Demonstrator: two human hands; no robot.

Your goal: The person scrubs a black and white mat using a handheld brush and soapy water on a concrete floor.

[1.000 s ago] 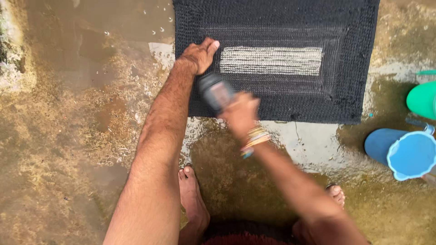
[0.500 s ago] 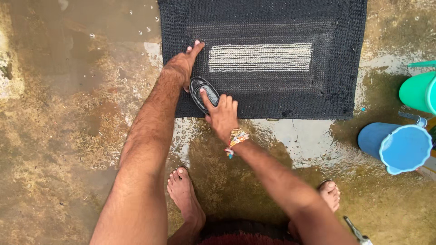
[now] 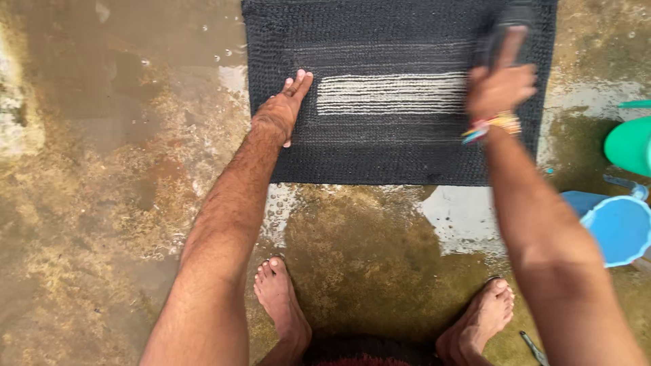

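Motion is blurring the right hand [image 3: 500, 87] and the dark brush [image 3: 503, 34] it is gripping at the far right of the mat [image 3: 380, 149], whose far edge, like the green bucket [image 3: 629, 146], is being cropped.

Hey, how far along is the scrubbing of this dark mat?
Done: the mat and concrete floor are already wet. In hand: the left hand pins the mat's left side while the right hand runs a dark scrub brush, blurred, near its far right corner. Left: rinsing; the blue mug stands beside.

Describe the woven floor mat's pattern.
Dark woven floor mat, pale striped rectangle at centre; head view.
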